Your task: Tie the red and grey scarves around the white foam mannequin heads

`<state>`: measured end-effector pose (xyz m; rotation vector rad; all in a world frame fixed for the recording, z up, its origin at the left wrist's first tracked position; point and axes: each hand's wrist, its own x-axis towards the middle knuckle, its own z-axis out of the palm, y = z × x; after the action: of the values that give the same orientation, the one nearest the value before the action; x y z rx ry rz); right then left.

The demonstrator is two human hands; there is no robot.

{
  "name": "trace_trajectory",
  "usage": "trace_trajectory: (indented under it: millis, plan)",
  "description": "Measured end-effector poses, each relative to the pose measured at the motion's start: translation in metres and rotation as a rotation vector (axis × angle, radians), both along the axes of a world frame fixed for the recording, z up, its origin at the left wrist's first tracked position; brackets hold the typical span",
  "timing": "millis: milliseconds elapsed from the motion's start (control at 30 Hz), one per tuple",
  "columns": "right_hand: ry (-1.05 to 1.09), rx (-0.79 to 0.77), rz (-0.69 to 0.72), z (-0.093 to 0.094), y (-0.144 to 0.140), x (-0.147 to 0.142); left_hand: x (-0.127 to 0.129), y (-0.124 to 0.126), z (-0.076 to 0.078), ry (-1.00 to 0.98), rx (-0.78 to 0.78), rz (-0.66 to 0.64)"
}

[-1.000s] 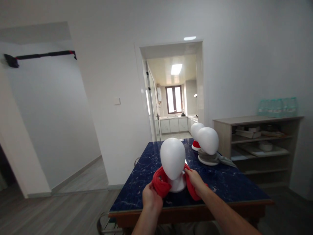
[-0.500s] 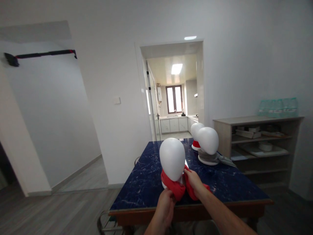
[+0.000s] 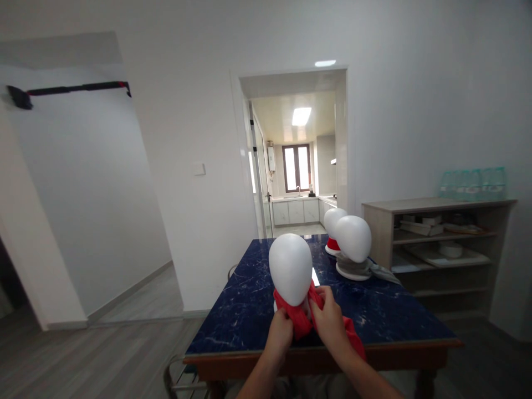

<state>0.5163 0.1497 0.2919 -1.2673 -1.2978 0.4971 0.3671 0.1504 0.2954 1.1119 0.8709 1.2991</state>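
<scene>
A white mannequin head (image 3: 290, 269) stands near the front of the blue table, with a red scarf (image 3: 300, 320) around its neck. My left hand (image 3: 281, 331) is closed on the scarf at the lower left of the head. On the other side, my right hand (image 3: 328, 317) grips the scarf just right of the neck. A loose end of red cloth hangs from beneath the right hand over the table's front edge. The fingertips are partly hidden by the hands and cloth.
The dark blue marbled table (image 3: 233, 324) has a wooden edge. Further back are a mannequin head (image 3: 353, 238) with a grey scarf and another head (image 3: 333, 221) with red cloth. A shelf unit (image 3: 436, 202) with bottles (image 3: 474, 184) stands at right. A metal-framed seat (image 3: 177, 379) is at front left.
Both hands have moved up closer to the neck, drawing the scarf in. The head has shifted slightly left, and the red end now hangs over the front edge.
</scene>
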Motion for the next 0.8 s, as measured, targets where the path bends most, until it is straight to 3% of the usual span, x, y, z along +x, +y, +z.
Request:
trace_trajectory:
  millis: [100,200,300,433,600,700,800]
  plan:
    - [-0.043,0.043,0.072,-0.003,-0.012,-0.009,-0.012,0.008,0.0,0.186,0.06,0.007]
    - [-0.119,0.023,0.148,-0.001,-0.017,-0.014,-0.024,0.015,-0.002,0.324,0.03,-0.071]
    - [-0.202,-0.013,0.144,0.007,-0.02,-0.017,-0.03,0.018,0.0,0.347,0.057,-0.124]
    - [-0.176,-0.056,0.238,0.015,-0.026,-0.027,-0.029,0.015,0.008,0.391,0.244,-0.12]
    - [-0.106,-0.144,0.274,0.008,-0.016,-0.035,-0.023,0.007,0.017,0.409,0.335,-0.082]
    - [-0.026,-0.152,0.318,0.002,-0.006,-0.034,-0.022,0.005,0.018,0.447,0.329,-0.075]
    - [-0.101,-0.177,0.244,0.001,-0.002,-0.03,-0.025,0.008,0.013,0.483,0.243,-0.049]
